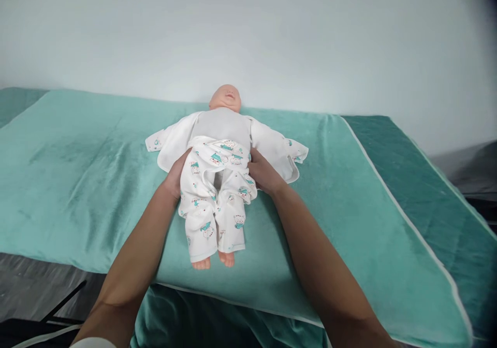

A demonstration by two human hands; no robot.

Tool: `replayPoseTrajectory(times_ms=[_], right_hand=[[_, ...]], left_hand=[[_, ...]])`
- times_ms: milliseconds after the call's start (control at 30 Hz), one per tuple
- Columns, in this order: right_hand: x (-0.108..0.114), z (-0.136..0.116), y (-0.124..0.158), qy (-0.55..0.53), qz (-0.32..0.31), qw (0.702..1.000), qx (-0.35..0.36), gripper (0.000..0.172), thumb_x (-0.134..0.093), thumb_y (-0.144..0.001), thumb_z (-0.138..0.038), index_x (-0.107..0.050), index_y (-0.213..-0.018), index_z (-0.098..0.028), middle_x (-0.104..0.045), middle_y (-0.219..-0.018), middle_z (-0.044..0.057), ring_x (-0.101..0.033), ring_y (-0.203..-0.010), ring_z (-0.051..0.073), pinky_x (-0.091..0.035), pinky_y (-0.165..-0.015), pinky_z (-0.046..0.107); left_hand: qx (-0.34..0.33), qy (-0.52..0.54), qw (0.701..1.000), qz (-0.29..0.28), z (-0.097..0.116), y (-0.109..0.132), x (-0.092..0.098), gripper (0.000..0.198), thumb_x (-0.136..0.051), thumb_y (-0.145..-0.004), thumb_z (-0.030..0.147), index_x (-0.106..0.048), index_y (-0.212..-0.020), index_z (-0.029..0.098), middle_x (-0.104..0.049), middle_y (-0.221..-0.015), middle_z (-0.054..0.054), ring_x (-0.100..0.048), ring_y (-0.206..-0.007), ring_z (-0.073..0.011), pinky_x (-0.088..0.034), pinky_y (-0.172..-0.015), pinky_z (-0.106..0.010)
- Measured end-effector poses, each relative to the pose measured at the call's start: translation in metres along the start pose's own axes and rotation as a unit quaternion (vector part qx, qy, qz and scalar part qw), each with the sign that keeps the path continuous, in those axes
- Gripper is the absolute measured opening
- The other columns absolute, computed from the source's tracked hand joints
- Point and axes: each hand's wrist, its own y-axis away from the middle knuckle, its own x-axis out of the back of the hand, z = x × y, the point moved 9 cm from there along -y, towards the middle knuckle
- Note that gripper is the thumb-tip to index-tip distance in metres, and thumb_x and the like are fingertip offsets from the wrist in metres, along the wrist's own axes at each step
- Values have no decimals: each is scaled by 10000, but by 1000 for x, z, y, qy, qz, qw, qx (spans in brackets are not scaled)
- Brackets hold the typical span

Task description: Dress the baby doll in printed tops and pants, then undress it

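Observation:
A baby doll [227, 98] lies on its back, its head toward the wall and its bare feet toward me. The doll's printed white pants [233, 205] are on its legs, bunched around hips and thighs. Its white baby shirt [267, 141] is spread open to both sides, the sleeves stretched outward. My left hand [177, 177] is closed on the pants at the left hip, fingertips hidden behind cloth. At the right hip, my right hand [263, 171] grips the pants near the waist, its fingers partly hidden too.
A green plush blanket [349, 218] with pale edging covers the surface under the doll. Darker green cloth [430, 182] shows at the right and hangs below the front edge. Behind stands a plain wall [248, 32]. A thin black bar [64, 301] is at lower left.

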Motion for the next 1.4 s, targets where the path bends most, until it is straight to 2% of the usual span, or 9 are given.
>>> replayPoseTrajectory(times_ms=[167,333,533,733,867,967,1067,1167,1400], right_hand=[[-9,-18,4,-27,-23,997,73,660,-862,-731,-379,-593,-1321,-257,-615,-1416,83,-583,-1295,297,-508,-1122,476],[-8,-20,7,-45,15,995,92,660,-861,-724,-441,-588,-1305,-285,-634,-1387,66,-563,-1332,299,-506,-1133,488],[-5,-23,9,-85,49,993,64,552,-853,-693,-453,-639,-1171,-277,-706,-1211,48,-635,-1198,296,-558,-1016,472],[-5,-31,9,-114,58,989,68,354,-820,-691,-420,-639,-931,-233,-708,-987,27,-655,-1003,254,-558,-846,397],[-2,-26,9,-127,68,988,46,325,-796,-689,-419,-573,-833,-231,-626,-792,-14,-573,-754,178,-472,-641,304],[2,-23,9,-126,79,988,36,338,-789,-688,-436,-542,-781,-225,-539,-701,-35,-464,-645,131,-392,-577,265],[2,-23,9,-125,81,988,33,351,-797,-677,-443,-538,-758,-220,-524,-674,-38,-438,-628,122,-374,-567,254],[-1,-23,9,-135,72,988,31,334,-787,-679,-436,-546,-756,-218,-570,-685,-31,-501,-656,140,-410,-591,266],[3,-13,2,-150,80,985,26,250,-753,-644,-376,-602,-756,-211,-668,-760,0,-619,-773,196,-489,-674,313]], left_hand=[[-19,-32,999,-21,-1,1,-5,510,-563,-923,561,-685,-1227,171,-777,-1127,-125,-668,-1252,-354,-529,-1117,-528],[-38,-55,997,-31,1,-1,-7,519,-614,-869,626,-711,-1141,195,-776,-1065,-131,-664,-1251,-367,-573,-1018,-527],[-72,-67,995,-10,10,3,-9,485,-611,-865,603,-744,-1099,199,-781,-980,-133,-666,-1232,-393,-588,-971,-555],[-86,-95,991,25,13,0,1,502,-649,-818,641,-737,-1046,203,-768,-913,-115,-670,-1207,-405,-581,-965,-574],[-68,-74,995,-9,10,-2,-3,503,-641,-827,626,-718,-1085,200,-770,-952,-109,-655,-1235,-405,-573,-996,-576],[-90,-77,993,-22,14,0,-9,468,-660,-826,602,-715,-1064,203,-767,-1008,-114,-639,-1255,-407,-571,-1016,-557],[-135,-99,985,39,22,5,-3,379,-637,-856,552,-709,-1002,211,-754,-976,-96,-615,-1290,-391,-576,-1002,-533],[-215,-137,961,108,36,15,6,302,-675,-843,512,-690,-958,233,-733,-924,-61,-625,-1259,-366,-591,-967,-482],[-323,-191,915,146,59,23,21,191,-719,-787,383,-672,-854,211,-687,-914,-38,-617,-892,-214,-523,-762,-316]])
